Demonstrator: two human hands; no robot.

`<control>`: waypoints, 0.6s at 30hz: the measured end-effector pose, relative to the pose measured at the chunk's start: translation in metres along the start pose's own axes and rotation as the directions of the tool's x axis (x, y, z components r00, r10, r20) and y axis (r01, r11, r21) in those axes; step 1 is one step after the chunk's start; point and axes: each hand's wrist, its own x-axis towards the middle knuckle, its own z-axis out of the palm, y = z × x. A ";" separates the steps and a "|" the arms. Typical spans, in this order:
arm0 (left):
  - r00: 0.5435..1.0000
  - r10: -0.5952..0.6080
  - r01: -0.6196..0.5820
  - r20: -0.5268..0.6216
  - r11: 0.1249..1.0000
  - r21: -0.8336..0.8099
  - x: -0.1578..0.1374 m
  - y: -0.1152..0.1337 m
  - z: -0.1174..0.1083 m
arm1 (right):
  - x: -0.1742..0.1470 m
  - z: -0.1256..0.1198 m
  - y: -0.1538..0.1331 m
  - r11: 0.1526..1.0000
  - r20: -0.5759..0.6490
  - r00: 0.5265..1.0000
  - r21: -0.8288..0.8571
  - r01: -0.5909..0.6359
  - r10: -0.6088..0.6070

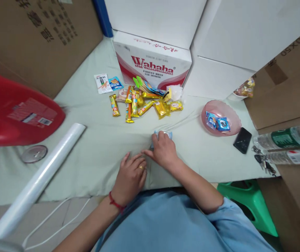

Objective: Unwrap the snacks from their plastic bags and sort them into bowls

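My right hand is closed over a small light-blue packet, its fingers covering most of it on the cloth. To its left, my left hand lies open on the tablecloth with nothing in it, fingers loosely stretched toward my right hand. A pile of yellow-wrapped snacks lies beyond both hands. Off to the right, a pink translucent bowl holds several blue snack packets. A white snack packet and a blue one lie at the pile's left.
A Wahaha carton stands behind the snacks. On the right are a black phone, keys and two plastic bottles. A red container and a long plastic-film roll occupy the left side. A green stool stands below the table.
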 end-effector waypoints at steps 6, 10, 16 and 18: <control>0.997 -0.064 0.062 -0.047 0.997 -0.040 -0.017 -0.020 0.010 | -0.001 0.001 -0.001 0.997 0.007 0.997 -0.029 -0.073 0.073; 0.995 -0.043 0.037 -0.088 0.998 -0.059 -0.024 -0.026 0.016 | -0.015 -0.016 0.013 0.994 0.030 0.994 -0.018 -0.103 0.104; 0.991 0.033 -0.038 -0.128 0.998 -0.040 -0.032 -0.033 0.022 | -0.035 -0.077 0.114 0.880 -0.264 0.946 0.472 -0.045 0.190; 0.989 0.049 -0.054 -0.138 0.998 -0.030 -0.033 -0.032 0.023 | -0.030 -0.106 0.170 0.782 -0.382 0.854 0.621 -0.044 0.352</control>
